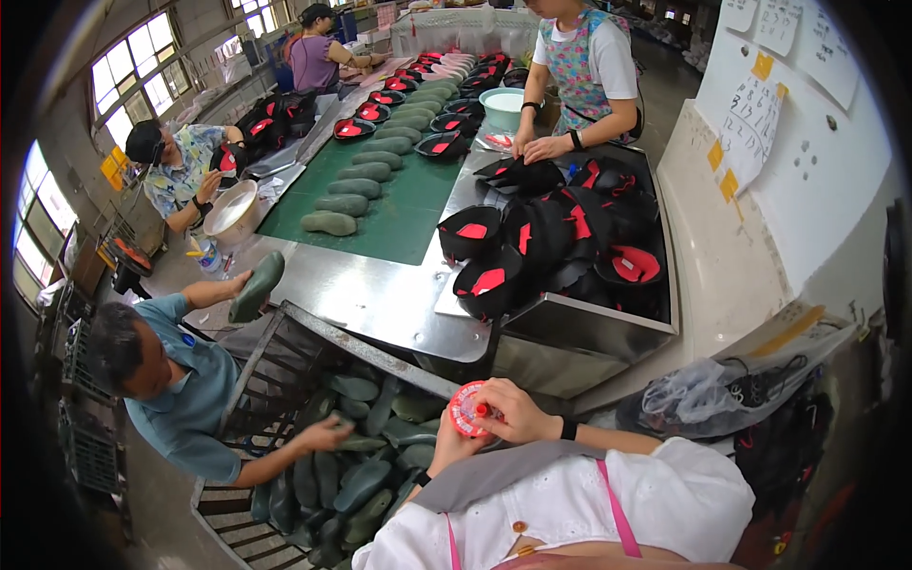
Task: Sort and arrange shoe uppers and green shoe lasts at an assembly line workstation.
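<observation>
Close to my body I have a round red-and-white container [465,401] with a small red knob or cap at its middle; its exact kind is unclear. My left hand [454,445] is closed around it from below and the left. From the right, my right hand [510,412] is closed over its top, fingers at the red knob. Just beyond and left of my hands, a slatted metal cart [366,353] holds many grey-green shoe soles [363,483]. Black shoe uppers [541,237] with red linings fill a metal-sided bin ahead on the right.
A co-worker in teal [195,389] leans over the cart, raising one sole. Ahead runs a green conveyor belt [404,233] carrying rows of soles and uppers. Other people work along its sides. Basins [231,214] stand on both edges. Bagged items [712,394] lie at right, below a wall.
</observation>
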Demonstrator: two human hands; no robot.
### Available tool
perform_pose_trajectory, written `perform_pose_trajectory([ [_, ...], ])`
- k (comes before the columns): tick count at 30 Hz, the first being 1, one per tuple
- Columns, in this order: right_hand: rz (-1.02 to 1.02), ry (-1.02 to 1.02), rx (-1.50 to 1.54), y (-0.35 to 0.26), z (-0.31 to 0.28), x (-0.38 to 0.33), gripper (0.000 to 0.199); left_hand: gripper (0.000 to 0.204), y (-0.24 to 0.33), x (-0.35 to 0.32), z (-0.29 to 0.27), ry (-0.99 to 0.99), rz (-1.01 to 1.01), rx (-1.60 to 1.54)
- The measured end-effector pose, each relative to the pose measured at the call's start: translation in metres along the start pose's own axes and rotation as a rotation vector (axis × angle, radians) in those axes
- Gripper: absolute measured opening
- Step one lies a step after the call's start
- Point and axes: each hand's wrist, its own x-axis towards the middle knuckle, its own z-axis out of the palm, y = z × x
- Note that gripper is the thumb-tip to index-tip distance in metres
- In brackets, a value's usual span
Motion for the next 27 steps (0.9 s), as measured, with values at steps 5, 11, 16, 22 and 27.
perform_pose_trajectory([
  [5,0.048,0.012,0.005,-0.001,0.004,-0.003,0.023,0.057,0.008,-0.001,0.011,0.191,0.015,-0.091],
  [11,0.027,0.01,0.019,0.002,0.003,-0.005,0.02,0.059,0.019,0.0,0.012,0.157,0.021,-0.066],
  [16,0.0,0.018,-0.002,-0.001,0.004,-0.003,0.014,0.061,0.003,-0.007,0.007,0.188,0.018,0.059],
  [22,-0.094,0.05,-0.157,-0.002,0.006,-0.003,0.014,0.065,-0.003,-0.006,0.003,0.146,0.027,0.017],
  [27,-0.052,0.059,-0.054,0.003,0.01,-0.003,0.013,0.066,-0.009,-0.007,0.0,0.147,0.018,0.038],
])
